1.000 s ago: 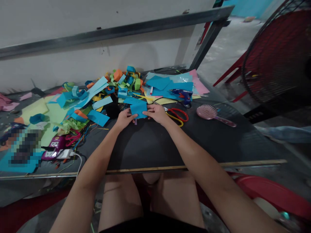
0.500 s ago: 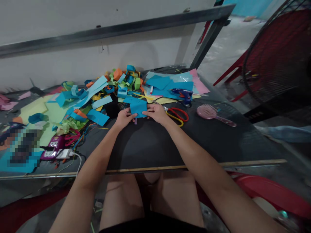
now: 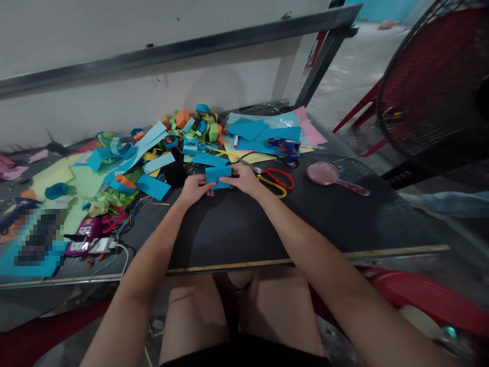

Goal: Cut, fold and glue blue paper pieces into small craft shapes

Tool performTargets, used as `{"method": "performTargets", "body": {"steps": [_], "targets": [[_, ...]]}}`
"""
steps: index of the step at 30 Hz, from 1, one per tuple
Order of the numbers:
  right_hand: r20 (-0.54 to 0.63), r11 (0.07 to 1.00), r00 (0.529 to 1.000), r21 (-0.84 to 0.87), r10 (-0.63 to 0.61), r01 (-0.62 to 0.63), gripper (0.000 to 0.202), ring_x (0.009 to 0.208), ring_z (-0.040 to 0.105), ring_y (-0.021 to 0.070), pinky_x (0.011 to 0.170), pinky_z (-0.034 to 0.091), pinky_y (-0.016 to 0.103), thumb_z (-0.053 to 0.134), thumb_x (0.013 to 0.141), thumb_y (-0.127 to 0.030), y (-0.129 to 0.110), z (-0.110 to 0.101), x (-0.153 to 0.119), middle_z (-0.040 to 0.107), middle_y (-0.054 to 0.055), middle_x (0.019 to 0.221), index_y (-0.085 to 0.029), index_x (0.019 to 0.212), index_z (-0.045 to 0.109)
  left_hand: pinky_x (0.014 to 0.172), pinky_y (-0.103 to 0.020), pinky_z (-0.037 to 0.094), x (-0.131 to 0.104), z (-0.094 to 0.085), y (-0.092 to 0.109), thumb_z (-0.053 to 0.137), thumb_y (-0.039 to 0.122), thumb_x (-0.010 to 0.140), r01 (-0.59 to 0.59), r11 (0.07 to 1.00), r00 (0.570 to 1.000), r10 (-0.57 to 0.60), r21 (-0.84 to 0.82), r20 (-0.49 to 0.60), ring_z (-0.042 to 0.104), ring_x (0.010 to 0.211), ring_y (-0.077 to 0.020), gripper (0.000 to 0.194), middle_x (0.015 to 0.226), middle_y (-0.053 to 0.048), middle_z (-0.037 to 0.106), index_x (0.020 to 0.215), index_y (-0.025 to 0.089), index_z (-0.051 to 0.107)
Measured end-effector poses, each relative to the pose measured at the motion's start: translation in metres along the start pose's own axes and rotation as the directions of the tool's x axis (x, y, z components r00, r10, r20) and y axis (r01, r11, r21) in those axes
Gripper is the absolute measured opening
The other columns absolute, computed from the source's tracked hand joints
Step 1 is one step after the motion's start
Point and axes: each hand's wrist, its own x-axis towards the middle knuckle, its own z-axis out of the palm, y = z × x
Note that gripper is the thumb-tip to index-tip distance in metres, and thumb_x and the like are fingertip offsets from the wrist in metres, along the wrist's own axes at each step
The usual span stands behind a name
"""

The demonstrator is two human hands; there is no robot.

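Between my two hands is a small piece of blue paper (image 3: pixel 218 175), gripped at its sides over the dark table. My left hand (image 3: pixel 194 188) pinches its left edge, thumb in front and fingers behind. With its thumb lying across the front of the paper, my right hand (image 3: pixel 244 179) holds the right side. A small purplish bit shows under the paper by my left thumb; I cannot make out what it is. Just behind lies another blue paper strip (image 3: pixel 209 160). Scissors with red and yellow handles (image 3: pixel 277 179) rest beside my right hand.
Folded paper pieces (image 3: pixel 198 125) in several colours are heaped at the back. A blue glue gun (image 3: pixel 284 146) lies on paper sheets at right, near a pink hairbrush (image 3: pixel 336 178). At left are a purple power strip (image 3: pixel 84 235) and a white charger (image 3: pixel 102 245). A fan (image 3: pixel 435 86) stands right.
My right thumb has slid slightly left across the blue paper, and the paper's visible face looks shorter. Both hands keep hold of it. The view has shifted slightly.
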Motion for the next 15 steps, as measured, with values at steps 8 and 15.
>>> {"method": "performTargets", "body": {"steps": [8, 15], "targets": [[-0.166, 0.976, 0.973, -0.177, -0.158, 0.128, 0.040, 0.052, 0.046, 0.0109, 0.048, 0.037, 0.025, 0.070, 0.069, -0.056, -0.0087, -0.0016, -0.0013, 0.061, 0.000, 0.059, -0.017, 0.076, 0.075, 0.046, -0.020, 0.045, -0.0048, 0.0035, 0.0090, 0.075, 0.040, 0.071, 0.027, 0.999, 0.997, -0.029, 0.033, 0.071, 0.053, 0.044, -0.0069, 0.030, 0.062, -0.005, 0.068, 0.075, 0.011, 0.068], [-0.177, 0.996, 0.983, -0.085, -0.049, 0.034, 0.047, 0.046, 0.048, 0.0128, 0.045, 0.040, 0.027, 0.069, 0.065, -0.063, -0.0074, -0.0016, -0.0002, 0.059, 0.000, 0.054, -0.018, 0.077, 0.076, 0.046, -0.020, 0.044, -0.0042, 0.0022, 0.0103, 0.075, 0.042, 0.070, 0.037, 0.999, 0.995, -0.038, 0.009, 0.092, 0.052, 0.044, -0.0066, 0.032, 0.065, -0.007, 0.070, 0.078, 0.011, 0.070]]}}
